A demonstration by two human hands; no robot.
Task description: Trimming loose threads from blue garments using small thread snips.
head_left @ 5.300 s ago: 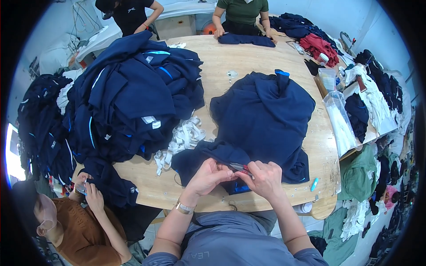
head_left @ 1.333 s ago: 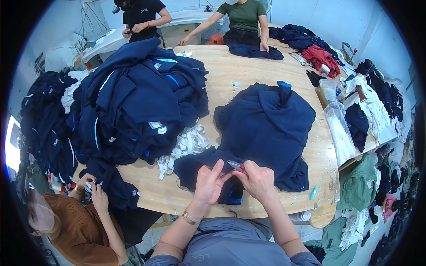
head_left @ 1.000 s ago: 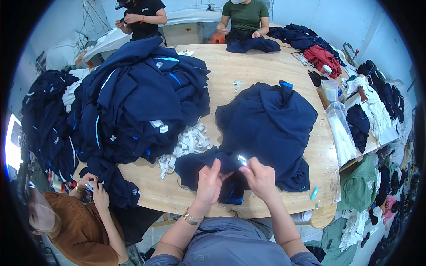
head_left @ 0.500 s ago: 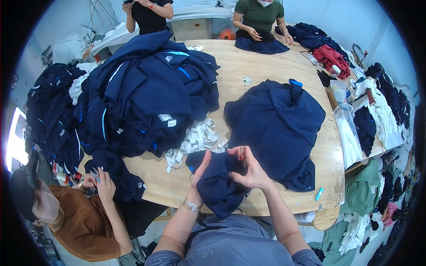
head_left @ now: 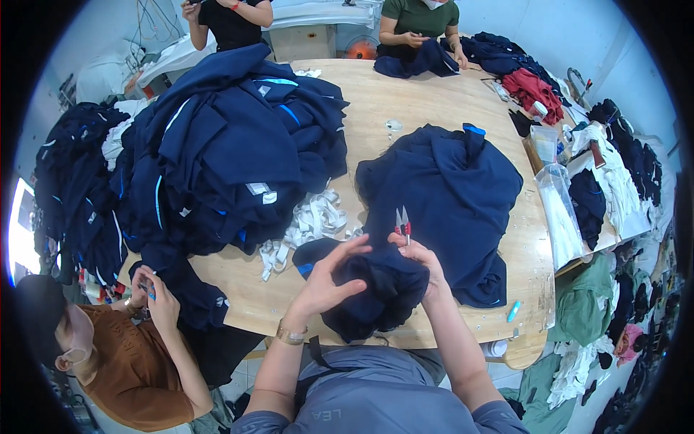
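In front of me a bunched navy garment (head_left: pixel 372 293) lies at the near edge of the table, with a bright blue patch at its left end. My left hand (head_left: pixel 325 281) is at its left side, fingers and thumb stretched apart against the cloth. My right hand (head_left: pixel 428 269) is closed on small thread snips (head_left: pixel 403 227) with red handles, blades pointing up and away. That same hand also presses on the garment's right side. Just beyond, a larger stack of navy garments (head_left: pixel 448 195) covers the table's middle right.
A tall heap of navy garments (head_left: pixel 224 145) fills the left of the wooden table (head_left: pixel 383 94). White tape strips (head_left: pixel 316 218) lie beside it. At right are a cyan marker (head_left: pixel 514 311) and a clear bag (head_left: pixel 557 210). A co-worker (head_left: pixel 137 362) sits close on my left; two others work beyond.
The snips have turned upright and now show plainly in my right hand. My left hand has spread its fingers, and the garment has been turned and bunched. The view has shifted slightly.
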